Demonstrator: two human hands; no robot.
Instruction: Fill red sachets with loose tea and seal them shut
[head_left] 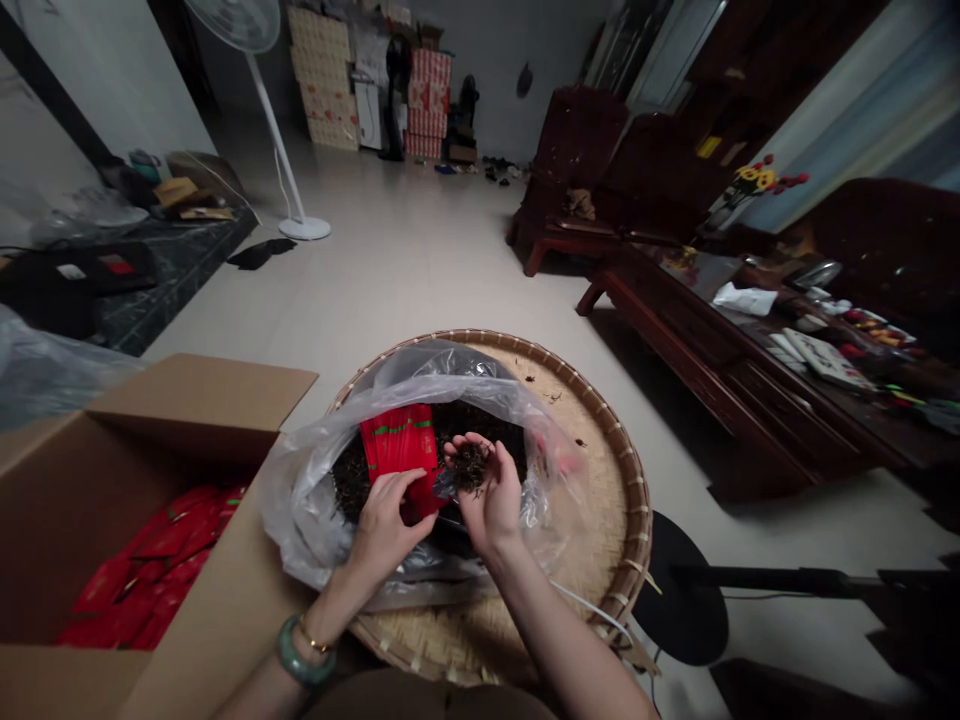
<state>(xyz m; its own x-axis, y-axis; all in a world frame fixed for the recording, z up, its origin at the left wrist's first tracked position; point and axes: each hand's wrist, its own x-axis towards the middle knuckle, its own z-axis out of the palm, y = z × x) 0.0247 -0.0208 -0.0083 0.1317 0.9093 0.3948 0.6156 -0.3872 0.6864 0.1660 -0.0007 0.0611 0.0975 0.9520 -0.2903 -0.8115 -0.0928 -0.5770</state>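
Observation:
A clear plastic bag [300, 490] full of dark dried leaves, which look like tea [349, 480], lies spread wide on a round woven bamboo tray [600, 500]. Inside it, a row of red packets [397, 440] with green marks rests on the leaves. My left hand [390, 520] pinches a red packet [424, 495] at the near end of that row. Palm up, my right hand [495, 495] cups a small heap of dried tea leaves [469, 466] close to the packet's mouth. A dark, shiny piece of film shows between the two hands.
At my left stands an open cardboard box [202, 400] with many red packets [150, 570] inside. A black round stand base [682, 590] is right of the tray. Farther off are a dark wooden table [720, 370], a white standing fan [304, 228] and stacked boxes [429, 100].

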